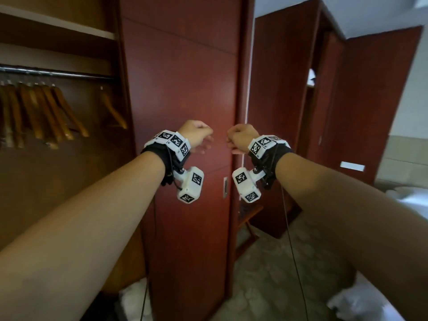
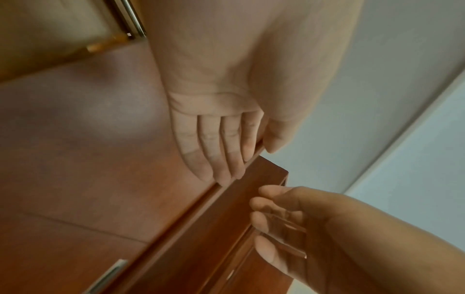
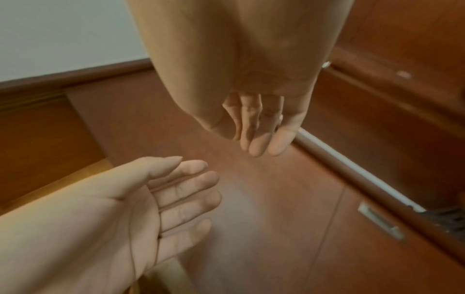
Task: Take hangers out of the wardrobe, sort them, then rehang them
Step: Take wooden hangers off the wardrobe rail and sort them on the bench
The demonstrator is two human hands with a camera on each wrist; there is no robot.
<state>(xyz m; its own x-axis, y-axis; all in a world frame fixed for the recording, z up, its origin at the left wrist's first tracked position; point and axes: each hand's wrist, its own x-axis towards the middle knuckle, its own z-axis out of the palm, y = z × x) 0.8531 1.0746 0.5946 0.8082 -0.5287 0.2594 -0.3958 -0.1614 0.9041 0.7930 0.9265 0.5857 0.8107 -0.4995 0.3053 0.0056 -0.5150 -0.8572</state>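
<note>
Before me stands the wardrobe (image 1: 69, 158), its left bay open and its reddish-brown sliding door (image 1: 183, 89) filling the centre of the head view; a second door panel (image 1: 278, 100) lies just to the right, with a pale strip showing in the gap between them. A shelf (image 1: 58, 26) crosses the top of the open bay, and below it runs a metal rail (image 1: 58, 74). The wooden hangers (image 1: 39, 112) hang from this rail in a close bunch at the left, and one further hanger (image 1: 111, 110) hangs apart at the right end of the rail. My two forearms reach forward side by side, each wrist carrying a white marker-covered camera block. My left hand (image 1: 196, 135) is held in front of the door with its fingers (image 2: 214, 155) straight and pressed together, their tips at the door's edge; I cannot tell whether they touch the wood. My right hand (image 1: 240, 136) is near the same edge, just beside the left, with fingers (image 3: 256, 127) loosely extended and holding nothing. A small recessed metal pull (image 1: 225, 186) sits low on the door below the hands.
</note>
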